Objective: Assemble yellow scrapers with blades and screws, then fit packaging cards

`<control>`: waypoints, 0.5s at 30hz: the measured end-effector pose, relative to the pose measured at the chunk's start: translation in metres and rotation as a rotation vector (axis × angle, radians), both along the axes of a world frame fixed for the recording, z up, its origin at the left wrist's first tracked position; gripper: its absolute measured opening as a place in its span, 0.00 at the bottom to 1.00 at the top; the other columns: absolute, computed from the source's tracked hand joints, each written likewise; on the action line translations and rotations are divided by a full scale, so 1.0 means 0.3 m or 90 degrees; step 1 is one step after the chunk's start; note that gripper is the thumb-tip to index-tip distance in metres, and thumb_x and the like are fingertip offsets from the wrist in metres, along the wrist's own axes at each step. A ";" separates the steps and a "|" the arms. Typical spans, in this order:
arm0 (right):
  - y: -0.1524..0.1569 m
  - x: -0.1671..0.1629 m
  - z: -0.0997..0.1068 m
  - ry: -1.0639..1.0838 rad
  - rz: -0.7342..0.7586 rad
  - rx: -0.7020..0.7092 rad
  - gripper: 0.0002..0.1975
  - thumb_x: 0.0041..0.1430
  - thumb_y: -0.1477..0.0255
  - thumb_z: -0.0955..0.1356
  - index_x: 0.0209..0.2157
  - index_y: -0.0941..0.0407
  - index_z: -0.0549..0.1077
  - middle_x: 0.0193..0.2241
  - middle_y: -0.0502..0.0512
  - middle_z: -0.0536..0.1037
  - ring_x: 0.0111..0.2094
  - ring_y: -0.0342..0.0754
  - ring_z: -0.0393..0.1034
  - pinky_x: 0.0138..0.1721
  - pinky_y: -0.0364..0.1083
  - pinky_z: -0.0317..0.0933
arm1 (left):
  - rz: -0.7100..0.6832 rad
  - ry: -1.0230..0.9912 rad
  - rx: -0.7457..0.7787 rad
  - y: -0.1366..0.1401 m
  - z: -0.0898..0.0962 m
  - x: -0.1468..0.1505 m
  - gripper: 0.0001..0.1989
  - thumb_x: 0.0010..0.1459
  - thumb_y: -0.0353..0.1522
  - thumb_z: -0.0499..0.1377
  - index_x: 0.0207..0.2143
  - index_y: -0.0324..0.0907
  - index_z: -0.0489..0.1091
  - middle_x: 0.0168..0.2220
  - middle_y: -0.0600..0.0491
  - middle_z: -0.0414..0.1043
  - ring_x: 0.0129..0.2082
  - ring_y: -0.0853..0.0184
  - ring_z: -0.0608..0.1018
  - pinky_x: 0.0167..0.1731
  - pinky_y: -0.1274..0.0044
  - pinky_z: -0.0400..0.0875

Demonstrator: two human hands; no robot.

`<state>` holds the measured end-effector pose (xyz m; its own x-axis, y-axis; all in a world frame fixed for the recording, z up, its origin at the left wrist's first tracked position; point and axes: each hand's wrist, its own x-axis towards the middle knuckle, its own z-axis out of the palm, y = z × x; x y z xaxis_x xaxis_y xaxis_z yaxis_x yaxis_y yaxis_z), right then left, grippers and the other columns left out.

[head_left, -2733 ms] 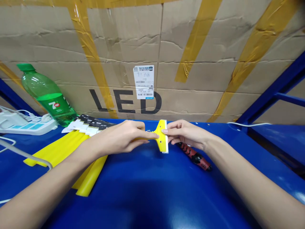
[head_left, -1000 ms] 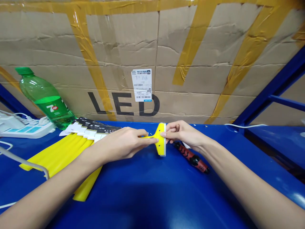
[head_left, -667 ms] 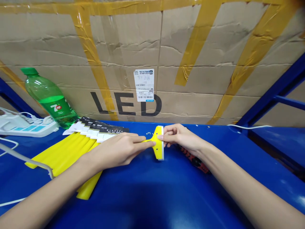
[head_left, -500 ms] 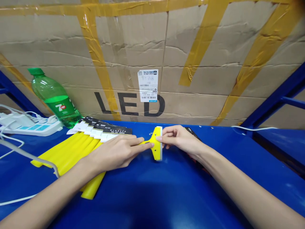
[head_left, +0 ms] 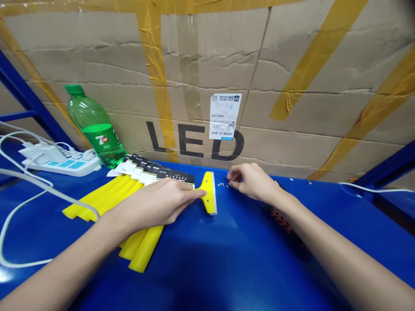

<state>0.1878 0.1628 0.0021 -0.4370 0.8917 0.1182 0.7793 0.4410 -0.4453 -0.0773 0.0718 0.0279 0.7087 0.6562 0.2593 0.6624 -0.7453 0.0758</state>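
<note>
In my left hand [head_left: 167, 201] is a yellow scraper [head_left: 209, 193], gripped by its handle with the index finger stretched along it. Its flat head points right and has a pale blade strip along the edge and small dark holes. My right hand [head_left: 249, 183] is apart from the scraper, low over the blue surface, with thumb and fingers curled together. Whatever lies between those fingertips is too small or hidden to make out. Some tiny whitish pieces [head_left: 221, 184] lie on the surface between the scraper head and my right fingertips.
Several yellow-handled scrapers [head_left: 145, 248] with black-and-white card sleeves lie fanned under my left arm. Behind them stand a green bottle [head_left: 100, 129] and a white power strip [head_left: 69, 166] with cables. A black-and-red object [head_left: 282, 220] is partly under my right forearm. A taped cardboard box [head_left: 201, 56] walls the back.
My right hand has left the scraper's head and moved right, down by the tiny pieces. My left hand still holds the scraper. The camera view has turned slightly left.
</note>
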 end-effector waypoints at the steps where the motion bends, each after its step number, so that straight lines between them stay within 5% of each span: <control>1: 0.010 -0.013 -0.002 -0.017 0.008 0.004 0.10 0.49 0.82 0.69 0.34 0.56 0.78 0.30 0.56 0.83 0.34 0.52 0.78 0.38 0.48 0.67 | 0.003 0.009 -0.003 0.002 -0.004 -0.001 0.16 0.68 0.29 0.53 0.53 0.48 0.76 0.43 0.49 0.82 0.42 0.62 0.84 0.45 0.74 0.77; 9: 0.026 -0.067 -0.011 -0.111 0.165 0.035 0.24 0.49 0.84 0.66 0.47 0.59 0.81 0.45 0.62 0.82 0.45 0.55 0.76 0.46 0.48 0.64 | 0.023 0.048 -0.007 -0.003 -0.001 -0.002 0.17 0.68 0.29 0.52 0.55 0.48 0.74 0.45 0.48 0.81 0.44 0.62 0.83 0.47 0.73 0.76; 15: -0.016 -0.056 -0.029 -0.126 0.199 0.060 0.19 0.52 0.84 0.66 0.43 0.60 0.81 0.42 0.62 0.81 0.41 0.53 0.75 0.43 0.46 0.64 | 0.022 0.061 -0.012 -0.012 -0.001 0.004 0.18 0.68 0.29 0.51 0.55 0.49 0.73 0.44 0.49 0.80 0.45 0.62 0.82 0.48 0.71 0.75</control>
<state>0.1711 0.1582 -0.0066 -0.7085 0.7012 0.0794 0.6678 0.7026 -0.2457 -0.0761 0.0680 0.0276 0.7058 0.6853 0.1794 0.6931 -0.7204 0.0248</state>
